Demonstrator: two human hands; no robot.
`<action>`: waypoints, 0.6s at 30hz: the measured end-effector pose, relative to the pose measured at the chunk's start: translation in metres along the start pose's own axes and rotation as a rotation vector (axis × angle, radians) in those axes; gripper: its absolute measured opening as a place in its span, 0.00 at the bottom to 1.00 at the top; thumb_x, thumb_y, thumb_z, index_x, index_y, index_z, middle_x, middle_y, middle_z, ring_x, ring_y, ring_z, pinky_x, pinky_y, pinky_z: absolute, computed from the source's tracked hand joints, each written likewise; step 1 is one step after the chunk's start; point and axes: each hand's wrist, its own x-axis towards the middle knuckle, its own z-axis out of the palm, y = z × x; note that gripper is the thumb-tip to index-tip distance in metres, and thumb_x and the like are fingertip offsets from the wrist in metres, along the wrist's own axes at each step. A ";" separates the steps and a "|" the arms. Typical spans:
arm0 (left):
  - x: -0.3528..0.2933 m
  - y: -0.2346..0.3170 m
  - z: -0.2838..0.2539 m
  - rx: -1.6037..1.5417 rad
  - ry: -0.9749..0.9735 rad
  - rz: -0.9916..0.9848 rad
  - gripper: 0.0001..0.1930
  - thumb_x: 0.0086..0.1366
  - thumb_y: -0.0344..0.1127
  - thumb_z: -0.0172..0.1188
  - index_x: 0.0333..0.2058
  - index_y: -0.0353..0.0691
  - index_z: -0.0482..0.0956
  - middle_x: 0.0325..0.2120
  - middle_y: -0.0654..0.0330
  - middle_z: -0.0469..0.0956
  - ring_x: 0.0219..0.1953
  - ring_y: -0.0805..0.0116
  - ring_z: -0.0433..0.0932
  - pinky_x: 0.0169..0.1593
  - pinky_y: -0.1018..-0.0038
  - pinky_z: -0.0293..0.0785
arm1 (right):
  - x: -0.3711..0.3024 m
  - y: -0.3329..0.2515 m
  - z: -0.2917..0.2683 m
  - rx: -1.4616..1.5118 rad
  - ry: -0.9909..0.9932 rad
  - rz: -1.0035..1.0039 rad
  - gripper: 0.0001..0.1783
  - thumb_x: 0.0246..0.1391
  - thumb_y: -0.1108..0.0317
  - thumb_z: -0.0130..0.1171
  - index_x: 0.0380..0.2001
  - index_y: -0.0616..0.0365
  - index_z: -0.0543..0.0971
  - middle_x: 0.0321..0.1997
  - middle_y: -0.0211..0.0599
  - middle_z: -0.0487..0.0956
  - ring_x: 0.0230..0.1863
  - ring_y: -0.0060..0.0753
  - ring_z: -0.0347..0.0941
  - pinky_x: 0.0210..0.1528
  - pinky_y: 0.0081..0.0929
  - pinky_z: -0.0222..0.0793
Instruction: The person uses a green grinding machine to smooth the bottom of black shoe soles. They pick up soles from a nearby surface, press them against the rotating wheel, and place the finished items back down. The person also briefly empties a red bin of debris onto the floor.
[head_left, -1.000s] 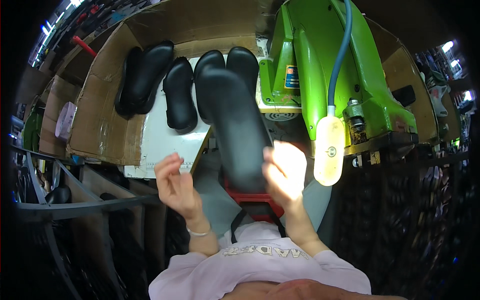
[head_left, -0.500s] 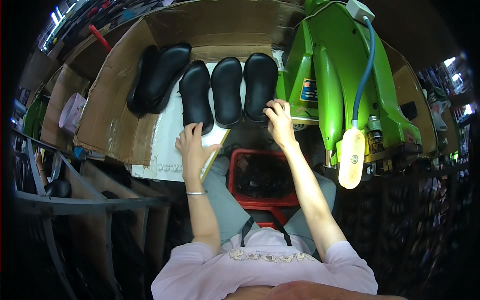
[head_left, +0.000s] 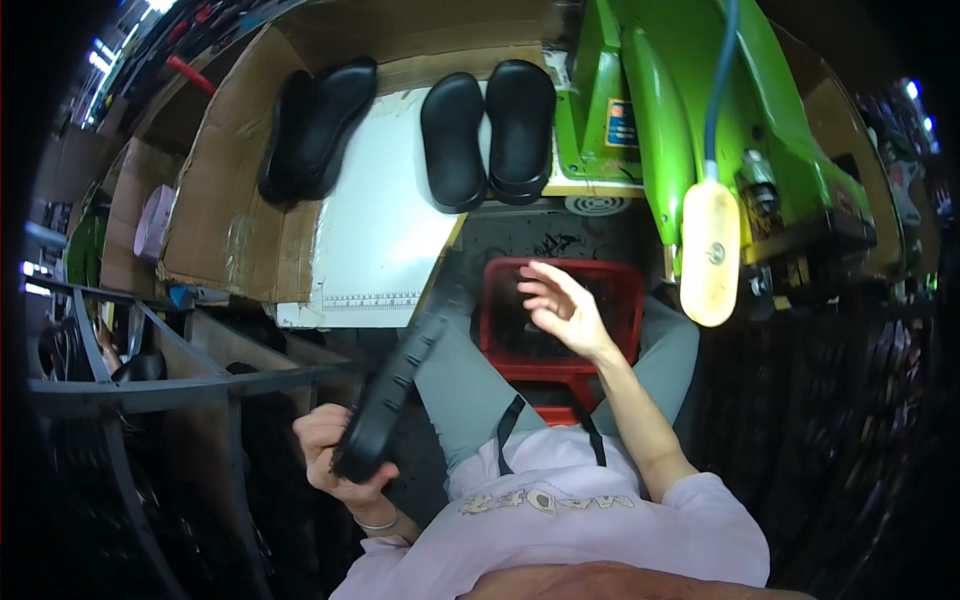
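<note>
My left hand (head_left: pixel 340 458) grips one end of a black shoe sole (head_left: pixel 402 365), low at the left beside my thigh. The sole is tilted on edge, its far end blurred and pointing up and right. Above the red bin in front of my lap, my right hand (head_left: pixel 562 308) hangs in the air, fingers apart and holding nothing. Two more black soles, one in the middle (head_left: pixel 453 143) and one to its right (head_left: pixel 521 132), lie side by side on the white board (head_left: pixel 375 240). Farther left, several soles (head_left: pixel 318 130) lie stacked against the cardboard.
Cardboard walls (head_left: pixel 225 160) surround the work surface. At the right stands a green machine (head_left: pixel 655 150) with a yellow lamp (head_left: pixel 711 255) on a blue flexible neck. The red bin (head_left: pixel 637 310) sits between my knees. A metal-edged rack (head_left: pixel 200 388) is at the lower left.
My left hand has taken the leftmost of the three single soles off the board and drawn it down toward me. My right hand has left the right sole and moved down over the bin.
</note>
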 end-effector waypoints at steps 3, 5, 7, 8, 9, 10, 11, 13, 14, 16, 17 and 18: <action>-0.009 -0.005 0.037 -0.257 -0.061 -0.172 0.33 0.41 0.58 0.77 0.30 0.33 0.75 0.29 0.55 0.74 0.30 0.59 0.72 0.33 0.66 0.69 | -0.037 0.009 -0.008 0.436 0.033 -0.063 0.55 0.48 0.62 0.72 0.71 0.54 0.46 0.72 0.44 0.53 0.65 0.39 0.62 0.55 0.30 0.71; -0.023 -0.024 0.075 -0.431 -0.224 -0.379 0.37 0.41 0.60 0.77 0.34 0.28 0.76 0.31 0.56 0.75 0.33 0.67 0.73 0.36 0.72 0.69 | -0.060 -0.024 -0.007 0.424 0.263 -0.096 0.61 0.42 0.51 0.75 0.71 0.51 0.46 0.67 0.44 0.58 0.62 0.40 0.64 0.55 0.35 0.71; -0.022 -0.017 0.133 -0.577 -0.280 -0.487 0.35 0.43 0.58 0.77 0.35 0.30 0.77 0.31 0.60 0.75 0.33 0.72 0.73 0.38 0.77 0.69 | -0.081 -0.040 -0.034 0.219 0.515 -0.254 0.60 0.41 0.55 0.76 0.70 0.51 0.47 0.66 0.42 0.58 0.63 0.39 0.63 0.56 0.36 0.70; -0.019 -0.019 0.154 -0.620 -0.411 -0.442 0.32 0.43 0.50 0.79 0.37 0.31 0.76 0.32 0.59 0.76 0.34 0.71 0.74 0.40 0.77 0.70 | -0.089 -0.050 -0.048 0.123 0.634 -0.330 0.60 0.41 0.57 0.76 0.70 0.51 0.48 0.66 0.42 0.58 0.63 0.38 0.62 0.57 0.36 0.69; -0.021 -0.013 0.173 -0.545 -0.420 -0.393 0.30 0.42 0.40 0.81 0.39 0.34 0.74 0.33 0.59 0.76 0.36 0.70 0.75 0.41 0.76 0.72 | -0.095 -0.058 -0.060 0.071 0.730 -0.410 0.60 0.41 0.58 0.77 0.70 0.51 0.48 0.67 0.41 0.56 0.64 0.38 0.61 0.59 0.35 0.67; -0.021 -0.012 0.194 -0.461 -0.473 -0.364 0.30 0.41 0.33 0.81 0.40 0.35 0.73 0.35 0.59 0.76 0.37 0.69 0.76 0.43 0.74 0.73 | -0.103 -0.067 -0.081 -0.037 0.755 -0.459 0.59 0.41 0.60 0.77 0.70 0.52 0.49 0.68 0.41 0.54 0.64 0.39 0.59 0.62 0.35 0.63; -0.019 -0.012 0.212 -0.459 -0.462 -0.291 0.28 0.40 0.31 0.80 0.39 0.35 0.73 0.34 0.59 0.76 0.37 0.69 0.76 0.44 0.74 0.73 | -0.104 -0.079 -0.093 -0.135 0.797 -0.475 0.58 0.42 0.61 0.77 0.70 0.53 0.50 0.69 0.39 0.54 0.64 0.40 0.59 0.62 0.33 0.62; -0.013 -0.012 0.236 -0.443 -0.465 -0.301 0.28 0.40 0.31 0.80 0.39 0.35 0.73 0.34 0.58 0.76 0.37 0.68 0.77 0.43 0.74 0.74 | -0.101 -0.098 -0.104 -0.200 0.823 -0.542 0.57 0.41 0.64 0.77 0.69 0.53 0.50 0.66 0.41 0.57 0.62 0.38 0.61 0.61 0.32 0.63; -0.008 -0.013 0.245 -0.451 -0.444 -0.285 0.29 0.39 0.31 0.81 0.39 0.35 0.73 0.34 0.58 0.76 0.36 0.67 0.77 0.43 0.74 0.74 | -0.098 -0.105 -0.108 -0.219 0.810 -0.529 0.58 0.41 0.64 0.77 0.69 0.53 0.51 0.64 0.42 0.59 0.61 0.37 0.62 0.61 0.31 0.63; -0.004 -0.018 0.247 -0.466 -0.435 -0.274 0.30 0.38 0.31 0.81 0.39 0.36 0.73 0.34 0.58 0.76 0.36 0.67 0.77 0.43 0.73 0.75 | -0.093 -0.113 -0.112 -0.254 0.782 -0.498 0.58 0.40 0.65 0.78 0.69 0.54 0.51 0.61 0.43 0.62 0.59 0.35 0.64 0.61 0.31 0.63; -0.001 -0.021 0.245 -0.429 -0.450 -0.218 0.31 0.38 0.31 0.81 0.40 0.36 0.73 0.34 0.58 0.77 0.36 0.68 0.77 0.43 0.73 0.75 | -0.091 -0.115 -0.111 -0.252 0.773 -0.512 0.58 0.40 0.65 0.78 0.69 0.55 0.51 0.60 0.43 0.64 0.58 0.35 0.65 0.61 0.31 0.63; 0.002 -0.022 0.241 -0.420 -0.439 -0.206 0.31 0.38 0.31 0.81 0.39 0.36 0.72 0.34 0.58 0.77 0.36 0.68 0.77 0.43 0.73 0.75 | -0.086 -0.116 -0.108 -0.249 0.761 -0.526 0.57 0.40 0.65 0.78 0.69 0.56 0.52 0.58 0.43 0.65 0.57 0.34 0.65 0.61 0.31 0.63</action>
